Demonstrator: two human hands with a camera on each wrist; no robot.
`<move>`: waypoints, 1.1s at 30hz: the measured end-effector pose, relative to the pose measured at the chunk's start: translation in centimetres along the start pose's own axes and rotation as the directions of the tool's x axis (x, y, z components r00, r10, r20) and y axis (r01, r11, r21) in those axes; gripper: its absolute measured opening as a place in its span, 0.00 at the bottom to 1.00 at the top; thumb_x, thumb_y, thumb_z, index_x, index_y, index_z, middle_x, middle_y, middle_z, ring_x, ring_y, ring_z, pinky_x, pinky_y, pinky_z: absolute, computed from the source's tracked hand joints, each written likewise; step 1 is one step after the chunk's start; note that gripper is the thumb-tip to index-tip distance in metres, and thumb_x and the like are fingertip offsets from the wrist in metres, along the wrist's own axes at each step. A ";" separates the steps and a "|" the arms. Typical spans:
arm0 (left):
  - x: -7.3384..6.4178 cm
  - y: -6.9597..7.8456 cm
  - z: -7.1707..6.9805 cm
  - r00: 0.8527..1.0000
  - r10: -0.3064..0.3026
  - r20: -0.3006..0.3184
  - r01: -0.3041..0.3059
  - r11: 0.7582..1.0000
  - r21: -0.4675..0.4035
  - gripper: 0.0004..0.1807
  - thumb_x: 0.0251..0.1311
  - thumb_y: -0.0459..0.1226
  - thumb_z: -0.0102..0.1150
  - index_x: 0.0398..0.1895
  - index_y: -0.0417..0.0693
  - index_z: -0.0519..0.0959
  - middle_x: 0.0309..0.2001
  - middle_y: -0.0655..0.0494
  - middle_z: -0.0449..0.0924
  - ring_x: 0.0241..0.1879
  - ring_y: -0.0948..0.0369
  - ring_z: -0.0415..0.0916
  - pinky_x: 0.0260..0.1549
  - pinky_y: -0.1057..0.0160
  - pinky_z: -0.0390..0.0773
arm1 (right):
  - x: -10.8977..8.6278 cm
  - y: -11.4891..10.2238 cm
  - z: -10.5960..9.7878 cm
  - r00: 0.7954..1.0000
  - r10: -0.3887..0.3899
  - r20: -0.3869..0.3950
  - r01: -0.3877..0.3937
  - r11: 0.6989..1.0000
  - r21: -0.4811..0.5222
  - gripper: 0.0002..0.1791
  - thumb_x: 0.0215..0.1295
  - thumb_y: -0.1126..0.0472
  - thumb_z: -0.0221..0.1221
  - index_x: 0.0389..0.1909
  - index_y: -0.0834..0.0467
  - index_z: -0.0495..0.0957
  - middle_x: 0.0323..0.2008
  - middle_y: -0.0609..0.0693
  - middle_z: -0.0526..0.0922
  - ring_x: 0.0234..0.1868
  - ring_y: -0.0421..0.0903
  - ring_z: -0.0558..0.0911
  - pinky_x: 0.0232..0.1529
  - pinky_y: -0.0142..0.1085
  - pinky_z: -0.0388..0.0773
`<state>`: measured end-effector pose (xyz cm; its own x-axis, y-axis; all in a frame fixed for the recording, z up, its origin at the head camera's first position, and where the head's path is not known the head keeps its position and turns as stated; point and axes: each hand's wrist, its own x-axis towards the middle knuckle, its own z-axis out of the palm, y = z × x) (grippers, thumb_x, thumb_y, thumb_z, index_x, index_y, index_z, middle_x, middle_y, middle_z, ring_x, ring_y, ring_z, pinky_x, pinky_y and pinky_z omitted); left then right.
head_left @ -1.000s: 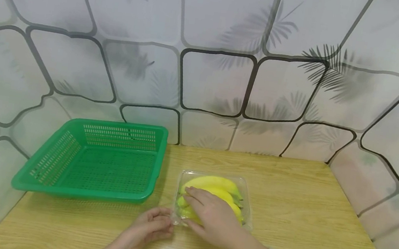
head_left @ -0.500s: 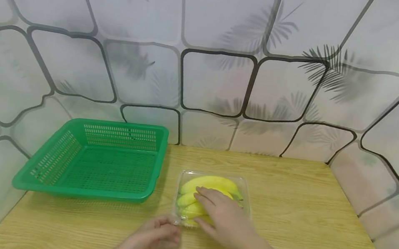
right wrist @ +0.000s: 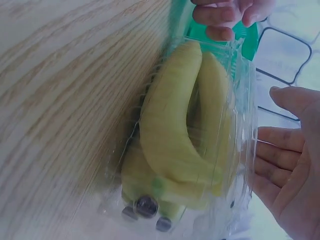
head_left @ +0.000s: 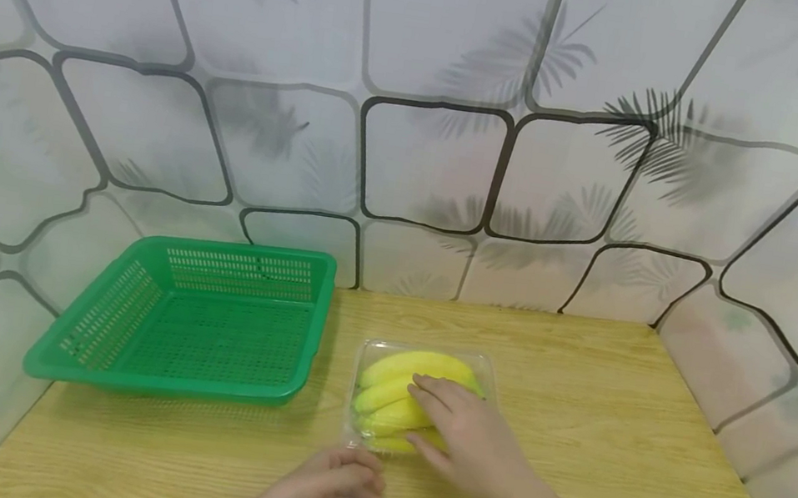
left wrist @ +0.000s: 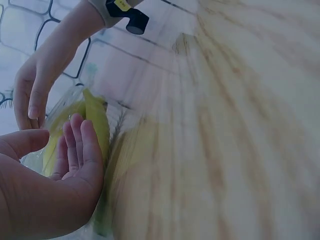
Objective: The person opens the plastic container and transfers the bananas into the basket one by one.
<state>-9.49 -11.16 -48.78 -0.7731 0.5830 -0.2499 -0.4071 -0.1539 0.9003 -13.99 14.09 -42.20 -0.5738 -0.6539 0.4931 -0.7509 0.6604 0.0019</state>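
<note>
A clear plastic clamshell box (head_left: 352, 415) sits on the table with its lid down over several yellow bananas (head_left: 414, 365). My right hand (head_left: 475, 440) is over the right part of the lid. Seen from the right wrist, the fingers of that hand (right wrist: 295, 160) are extended and lie at the lid's surface, the thumb held apart. At the box's front edge is my left hand (head_left: 341, 485), thumb up and fingers loosely bent. The left wrist view shows this hand (left wrist: 65, 185) beside the box with nothing in its grasp; whether it touches the box I cannot tell.
A green plastic basket (head_left: 221, 390) with slotted sides stands at the left of the wooden table (head_left: 590, 409), with nothing inside. A patterned wall covering (head_left: 425, 164) encloses the table at the back and both sides.
My right hand has slid rightward across the lid, uncovering more of the bananas. Along the box's front edge, my left hand has moved right from the front left corner. The box has stayed put.
</note>
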 end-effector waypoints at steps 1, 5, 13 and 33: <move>0.1 0.0 0.1 1.000 -0.004 0.001 0.004 1.000 -0.001 0.20 0.76 0.37 0.54 0.62 0.30 0.74 0.46 0.59 0.86 0.45 0.64 0.85 0.52 0.64 0.87 | -0.1 0.1 -0.1 1.000 0.004 -0.002 -0.004 1.000 0.004 0.32 0.60 0.47 0.75 0.61 0.61 0.83 0.62 0.56 0.86 0.59 0.53 0.87 0.61 0.46 0.87; 0.6 -0.2 0.7 1.000 -0.009 0.007 0.009 1.000 -0.005 0.21 0.76 0.36 0.54 0.63 0.29 0.74 0.45 0.60 0.86 0.44 0.65 0.86 0.51 0.64 0.88 | -0.5 0.4 -0.3 1.000 0.028 -0.003 -0.028 1.000 0.001 0.33 0.59 0.47 0.76 0.61 0.61 0.83 0.61 0.55 0.87 0.59 0.52 0.87 0.60 0.45 0.87; 1.7 -0.4 2.1 0.998 0.020 0.062 -0.020 1.000 -0.007 0.22 0.75 0.35 0.55 0.61 0.23 0.74 0.41 0.62 0.88 0.41 0.67 0.87 0.48 0.64 0.89 | -1.6 1.4 -0.9 0.997 0.070 -0.030 -0.071 0.997 -0.032 0.33 0.58 0.49 0.77 0.61 0.62 0.83 0.60 0.55 0.87 0.56 0.52 0.88 0.57 0.45 0.89; 4.4 -0.6 5.8 0.991 -0.042 0.127 0.045 0.999 -0.019 0.20 0.75 0.37 0.56 0.62 0.29 0.77 0.43 0.63 0.89 0.42 0.66 0.87 0.53 0.60 0.89 | -4.3 3.6 -2.7 0.981 0.188 -0.050 -0.189 0.982 -0.018 0.33 0.56 0.54 0.78 0.62 0.62 0.83 0.60 0.55 0.87 0.55 0.53 0.88 0.53 0.46 0.90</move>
<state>-9.82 -3.81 -48.39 -0.6871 0.6855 -0.2407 -0.4506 -0.1423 0.8813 -13.38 20.25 -41.99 -0.6878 -0.4985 0.5276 -0.6226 0.7788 -0.0759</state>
